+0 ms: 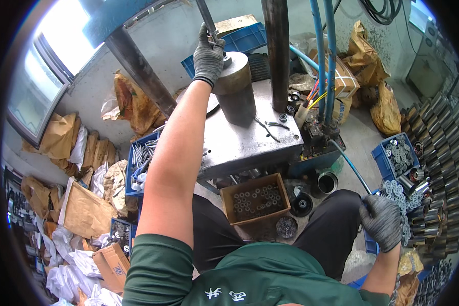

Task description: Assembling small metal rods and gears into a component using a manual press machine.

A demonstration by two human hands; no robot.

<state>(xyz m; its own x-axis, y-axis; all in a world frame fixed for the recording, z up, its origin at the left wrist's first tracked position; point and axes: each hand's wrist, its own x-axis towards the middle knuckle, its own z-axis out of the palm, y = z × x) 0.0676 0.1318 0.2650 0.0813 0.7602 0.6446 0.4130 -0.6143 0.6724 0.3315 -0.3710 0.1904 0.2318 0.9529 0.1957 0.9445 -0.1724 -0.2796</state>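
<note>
The left hand [209,56], in a grey glove, is closed around a thin metal rod [207,20] that slants up and away from it. Its heel rests on top of a steel cylinder [234,92], which stands upright on the press table [250,137] just below the hand. To the right of that hand rises a dark column [277,51], and beyond it run 2 blue hoses [324,51].

The right hand [382,222], also gloved in grey, sits low beside the person's right knee, fingers curled in a fist; whether it grips anything cannot be told. Just above and to the right of it lies a pile of toothed metal discs [400,191], and further above that a blue bin [399,155] holds more of them. Right of the hand, rows of metal cylinders [438,153] are stacked.

Between the 2 hands, below the table, a cardboard box [255,200] holds small rings. Left of the left arm, a blue crate [143,158] holds metal pins.
</note>
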